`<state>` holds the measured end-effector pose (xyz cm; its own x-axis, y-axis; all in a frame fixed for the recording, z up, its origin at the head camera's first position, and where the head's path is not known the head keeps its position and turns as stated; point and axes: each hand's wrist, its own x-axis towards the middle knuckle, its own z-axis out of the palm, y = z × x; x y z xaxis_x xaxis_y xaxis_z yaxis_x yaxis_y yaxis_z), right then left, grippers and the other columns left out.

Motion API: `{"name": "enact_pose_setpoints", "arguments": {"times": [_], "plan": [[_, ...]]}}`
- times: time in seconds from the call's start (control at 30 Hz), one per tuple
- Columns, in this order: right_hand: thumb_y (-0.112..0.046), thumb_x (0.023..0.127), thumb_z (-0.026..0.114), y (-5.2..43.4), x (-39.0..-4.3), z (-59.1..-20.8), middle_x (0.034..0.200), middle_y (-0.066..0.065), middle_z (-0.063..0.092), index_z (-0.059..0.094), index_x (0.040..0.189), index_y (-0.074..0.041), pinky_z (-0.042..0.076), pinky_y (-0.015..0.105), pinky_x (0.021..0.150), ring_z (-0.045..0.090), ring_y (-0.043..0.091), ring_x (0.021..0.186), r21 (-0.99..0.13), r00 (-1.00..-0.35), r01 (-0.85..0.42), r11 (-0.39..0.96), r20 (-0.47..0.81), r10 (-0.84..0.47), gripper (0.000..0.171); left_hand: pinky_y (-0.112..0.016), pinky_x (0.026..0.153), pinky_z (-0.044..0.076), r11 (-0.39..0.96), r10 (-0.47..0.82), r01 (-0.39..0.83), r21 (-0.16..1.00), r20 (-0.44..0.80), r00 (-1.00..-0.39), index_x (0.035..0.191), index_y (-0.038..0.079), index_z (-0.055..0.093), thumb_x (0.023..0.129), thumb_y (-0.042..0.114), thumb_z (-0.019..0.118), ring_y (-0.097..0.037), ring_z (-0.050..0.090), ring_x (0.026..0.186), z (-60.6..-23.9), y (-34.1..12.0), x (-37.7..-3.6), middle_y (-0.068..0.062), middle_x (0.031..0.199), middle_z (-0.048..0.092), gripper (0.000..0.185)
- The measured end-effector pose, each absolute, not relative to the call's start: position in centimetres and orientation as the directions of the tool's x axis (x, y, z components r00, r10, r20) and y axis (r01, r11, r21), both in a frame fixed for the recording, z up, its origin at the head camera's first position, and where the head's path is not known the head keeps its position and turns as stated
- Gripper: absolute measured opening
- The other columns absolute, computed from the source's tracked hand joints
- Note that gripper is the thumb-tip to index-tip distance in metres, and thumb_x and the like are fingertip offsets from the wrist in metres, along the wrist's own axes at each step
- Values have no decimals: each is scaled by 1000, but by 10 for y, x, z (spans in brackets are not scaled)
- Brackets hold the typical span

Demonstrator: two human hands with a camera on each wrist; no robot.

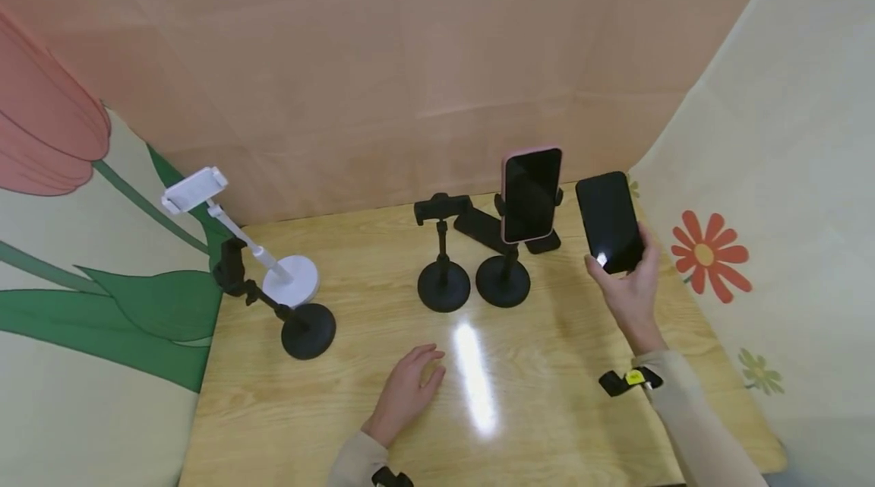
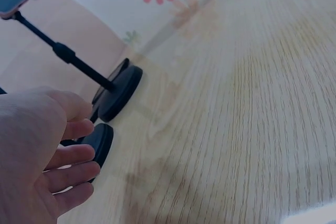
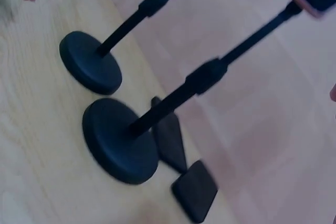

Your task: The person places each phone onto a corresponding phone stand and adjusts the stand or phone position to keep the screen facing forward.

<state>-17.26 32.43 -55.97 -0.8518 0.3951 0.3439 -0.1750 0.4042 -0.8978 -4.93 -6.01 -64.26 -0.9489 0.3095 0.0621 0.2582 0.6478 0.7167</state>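
My right hand grips a black smartphone by its lower end, thumb on one edge and fingers on the other, raised at the table's right side. To its left, a pink-cased smartphone sits upright in the clamp of a black phone stand. Beside that is a second black phone stand whose clamp holds nothing. My left hand hovers over or rests on the table front, fingers loosely bent and holding nothing; which of the two, I cannot tell. In the left wrist view its fingers are apart from the stand bases.
A white phone stand and another black phone stand stand at the left, their clamps holding nothing. Behind the middle stands, two dark flat phone-like objects lie, one a black slab. Printed cloth hangs around the wooden table.
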Motion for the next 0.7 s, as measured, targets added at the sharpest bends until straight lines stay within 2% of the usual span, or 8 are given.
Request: {"name": "enact_pose_setpoints", "arguments": {"times": [0.2, 0.37, 0.47, 0.57, 0.7], "plan": [[11, 79, 77, 300, -159, -521, 155, 8, 37, 30, 157, -9, 40, 21, 111, 42, 20, 133, -881, -814, -378, 283, 462, 352, 94, -48, 107, 52, 637, 315, 270, 722, 76, -946, 125, 6, 71, 103, 19, 64, -30, 64, 124, -642, -61, -47, -14, 135, 67, 27], [17, 74, 75, 281, -146, -491, 151, 13, 40, 33, 152, 2, 43, 25, 112, 45, 26, 132, -796, -739, -567, 211, 605, 297, 90, -49, 106, 52, 630, 308, 260, 731, 72, -949, 126, 5, 71, 103, 18, 64, -31, 65, 123, -638, -62, -45, -14, 134, 67, 27], [5, 73, 82, 272, -143, -485, 148, 19, 43, 36, 147, 11, 46, 27, 108, 48, 28, 128, -703, -656, -669, 240, 711, 252, 87, -49, 106, 52, 609, 305, 254, 751, 74, -949, 126, 5, 70, 103, 19, 63, -30, 65, 123, -634, -62, -46, -14, 133, 67, 28], [-16, 76, 90, 263, -144, -488, 141, 23, 46, 37, 138, 20, 48, 27, 105, 50, 27, 123, -599, -552, -746, 290, 800, 234, 89, -48, 107, 52, 580, 308, 234, 780, 55, -950, 129, 6, 69, 106, 23, 60, -28, 64, 125, -631, -61, -48, -13, 135, 67, 30], [-35, 78, 91, 253, -145, -495, 130, 25, 49, 38, 128, 25, 46, 23, 100, 46, 25, 119, -498, -453, -798, 339, 867, 208, 94, -46, 108, 51, 543, 314, 192, 817, 15, -949, 133, 8, 67, 109, 31, 54, -25, 62, 127, -627, -60, -52, -10, 137, 66, 36]]}}
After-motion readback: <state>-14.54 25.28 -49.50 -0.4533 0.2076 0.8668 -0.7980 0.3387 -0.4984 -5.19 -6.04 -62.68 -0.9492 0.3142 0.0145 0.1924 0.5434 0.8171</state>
